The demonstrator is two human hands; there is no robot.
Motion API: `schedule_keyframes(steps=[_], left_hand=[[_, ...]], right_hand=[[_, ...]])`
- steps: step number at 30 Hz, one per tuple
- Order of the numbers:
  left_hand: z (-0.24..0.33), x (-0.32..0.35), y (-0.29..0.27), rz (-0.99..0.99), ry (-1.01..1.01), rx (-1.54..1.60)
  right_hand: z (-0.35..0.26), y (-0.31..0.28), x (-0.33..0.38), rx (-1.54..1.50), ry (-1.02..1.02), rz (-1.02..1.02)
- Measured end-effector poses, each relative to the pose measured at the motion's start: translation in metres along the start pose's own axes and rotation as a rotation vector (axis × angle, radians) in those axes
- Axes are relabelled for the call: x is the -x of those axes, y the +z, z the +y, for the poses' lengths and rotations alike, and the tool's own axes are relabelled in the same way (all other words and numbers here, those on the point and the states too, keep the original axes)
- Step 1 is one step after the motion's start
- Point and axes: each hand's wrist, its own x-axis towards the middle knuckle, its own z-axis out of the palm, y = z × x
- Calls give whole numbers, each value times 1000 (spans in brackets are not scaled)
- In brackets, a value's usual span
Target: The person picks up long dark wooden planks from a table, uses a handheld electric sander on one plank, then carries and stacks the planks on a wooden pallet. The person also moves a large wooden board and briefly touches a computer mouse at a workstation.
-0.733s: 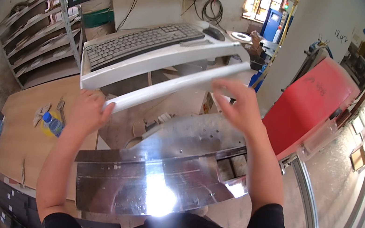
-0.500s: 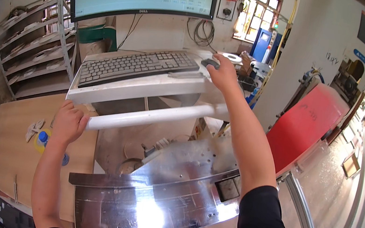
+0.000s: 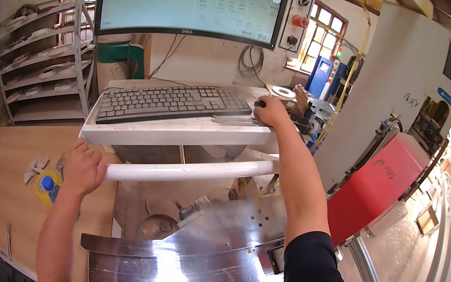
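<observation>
My left hand (image 3: 85, 169) is closed around the left end of a white tubular bar (image 3: 191, 175). The bar runs along the front of a white keyboard shelf (image 3: 179, 139). At the shelf's right end, my right hand (image 3: 274, 114) curls over a dark computer mouse (image 3: 258, 104), mostly covering it. Left of the mouse lies a dusty black keyboard (image 3: 175, 103). Above and behind the keyboard, a monitor (image 3: 193, 5) displays a pale screen with tables. My right forearm passes in front of the bar's right end and hides it.
A shiny curved metal surface (image 3: 206, 272) lies below the bar. On the wooden board (image 3: 1, 195) at left are a blue-capped bottle (image 3: 47, 183) and a crumpled cloth (image 3: 34, 169). A red machine cover (image 3: 379, 184) stands at right. Shelving (image 3: 43, 76) holds flat discs at far left.
My right hand has settled over the mouse, which showed more openly before. The view has tilted upward, so the monitor and shelf sit lower. My left hand keeps its hold on the bar.
</observation>
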Motion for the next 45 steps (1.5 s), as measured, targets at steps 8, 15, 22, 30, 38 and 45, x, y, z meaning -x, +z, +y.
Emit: schedule_keyframes(steps=[8, 15, 22, 30, 38, 45], left_hand=[[-8, 2, -4, -17, 29, 15], [-8, 3, -9, -12, 7, -5], [-5, 1, -6, -2, -8, 11], [-8, 3, -4, -9, 3, -3], [-4, 3, 0, 17, -25, 36], [2, 1, 2, -12, -24, -1]], right_hand=[[1, 0, -1, -6, 11, -51], [-2, -4, 3, -21, -19, -26], [0, -4, 5, -56, -4, -26], [4, 2, 1, -17, -56, 47], [-17, -14, 20, 63, 82, 62], [-38, -33, 32, 102, 202, -41]])
